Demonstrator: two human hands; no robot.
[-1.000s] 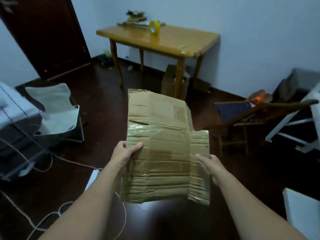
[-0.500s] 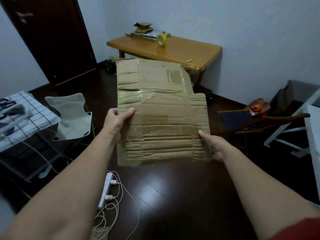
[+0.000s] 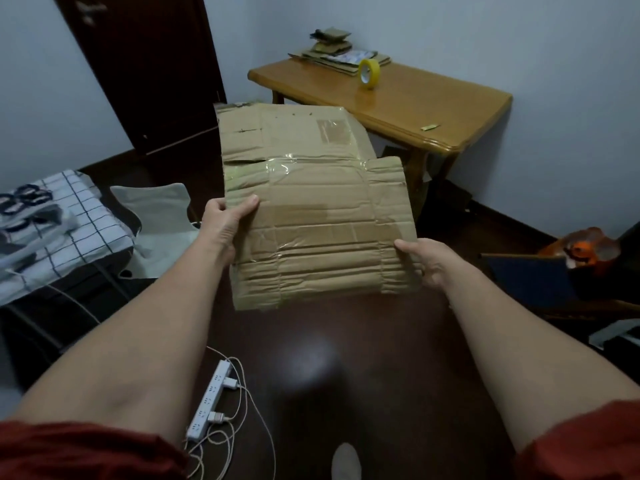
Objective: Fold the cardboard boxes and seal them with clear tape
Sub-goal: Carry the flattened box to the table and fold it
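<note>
**At frame centre: flattened box held by both side edges, above open floor**

At centre frame, the flattened cardboard box [image 3: 311,216] was in the air, creased and patched with old clear tape. The left hand [image 3: 225,223] was clamped on its left edge, thumb on top, fingers hidden underneath. The right hand [image 3: 420,263] was pinching the right edge lower down, thumb tip on the top face. The box's near edge hung over the dark floor [image 3: 346,358], which was bare directly below and toward lower centre. Its far edge overlapped the near-left corner of the wooden table [image 3: 433,109] in the upper right of the frame; actual gap couldn't be judged.

On the table, the yellow tape roll [image 3: 368,73] stood on edge, just beside a stack of flat cardboard [image 3: 337,51] at the back edge.

Lower left: white power strip [image 3: 209,398] with cables on the floor, well clear of the box. A folding chair [image 3: 156,223] sat close to the left hand.
</note>
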